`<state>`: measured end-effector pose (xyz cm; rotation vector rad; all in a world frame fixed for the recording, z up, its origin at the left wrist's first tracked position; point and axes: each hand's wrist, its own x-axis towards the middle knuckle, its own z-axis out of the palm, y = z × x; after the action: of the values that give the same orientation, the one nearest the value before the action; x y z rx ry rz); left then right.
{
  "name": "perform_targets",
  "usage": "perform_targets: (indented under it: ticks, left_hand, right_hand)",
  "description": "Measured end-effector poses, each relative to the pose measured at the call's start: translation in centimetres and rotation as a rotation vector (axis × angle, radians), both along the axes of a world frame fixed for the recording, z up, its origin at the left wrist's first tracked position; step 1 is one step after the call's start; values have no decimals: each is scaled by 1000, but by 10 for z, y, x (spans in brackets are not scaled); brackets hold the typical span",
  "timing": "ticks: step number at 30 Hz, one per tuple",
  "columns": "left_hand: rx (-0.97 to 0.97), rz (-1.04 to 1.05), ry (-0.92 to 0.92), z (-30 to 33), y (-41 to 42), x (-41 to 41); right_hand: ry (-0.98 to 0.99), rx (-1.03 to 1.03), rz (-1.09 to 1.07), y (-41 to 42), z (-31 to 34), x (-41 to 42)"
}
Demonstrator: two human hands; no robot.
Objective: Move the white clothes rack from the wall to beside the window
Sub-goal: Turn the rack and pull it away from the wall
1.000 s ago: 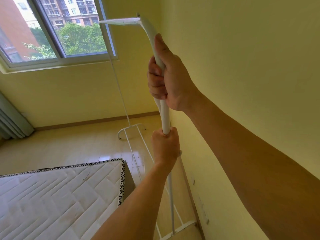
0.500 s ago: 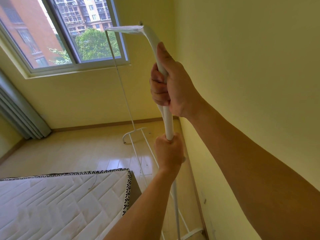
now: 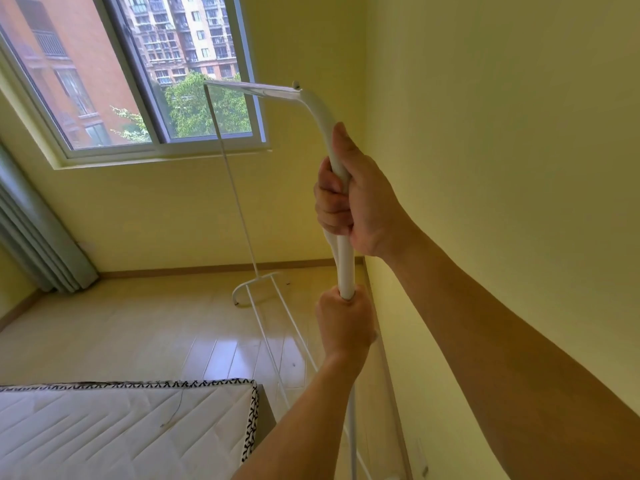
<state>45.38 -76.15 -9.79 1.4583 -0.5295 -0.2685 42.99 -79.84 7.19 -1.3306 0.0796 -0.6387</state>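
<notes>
On the rack (image 3: pixel 341 258) — no writing.

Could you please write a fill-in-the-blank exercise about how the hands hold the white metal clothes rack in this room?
1. Both hands grip the near upright pole of the white metal clothes rack; the right hand is ____ the left hand.
2. The wall beside the rack is painted ____.
3. The quilted white mattress lies at the lower ____ of the view.

Missing words: above; yellow; left
</notes>
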Motion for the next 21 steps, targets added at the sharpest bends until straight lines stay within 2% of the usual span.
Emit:
perform_targets:
  ticks: [8, 21]
  left_hand:
    - [8, 36, -22, 0, -57, 57]
    - [68, 212, -29, -1, -151, 149]
  right_hand:
    - [-20, 15, 71, -58, 0, 59]
    - [-22, 11, 212, -157, -4, 159]
